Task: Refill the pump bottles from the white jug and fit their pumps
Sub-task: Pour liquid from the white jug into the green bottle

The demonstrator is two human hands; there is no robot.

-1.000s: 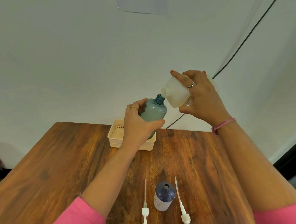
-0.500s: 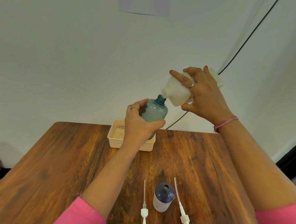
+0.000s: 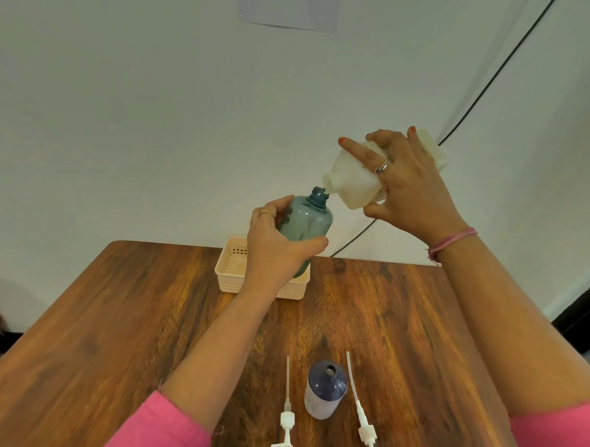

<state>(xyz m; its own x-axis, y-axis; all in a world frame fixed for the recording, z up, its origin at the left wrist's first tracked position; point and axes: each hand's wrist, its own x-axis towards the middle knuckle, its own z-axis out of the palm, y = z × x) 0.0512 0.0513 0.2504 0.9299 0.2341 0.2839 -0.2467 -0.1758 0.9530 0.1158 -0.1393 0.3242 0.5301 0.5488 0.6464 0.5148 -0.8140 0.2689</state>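
I see the right hand (image 3: pixel 413 192) gripping the white jug (image 3: pixel 354 182), tilted spout-down-left over the teal bottle (image 3: pixel 303 227), itself gripped near-upright by the left hand (image 3: pixel 275 249) above the wooden table (image 3: pixel 111 316), white wall (image 3: pixel 121 111) behind

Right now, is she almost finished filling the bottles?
Not yet. Done: both pumps are off. In hand: her left hand holds the teal bottle while her right hand tips the white jug at its mouth. Left: the purple bottle stands open, and both pumps still lie on the table.
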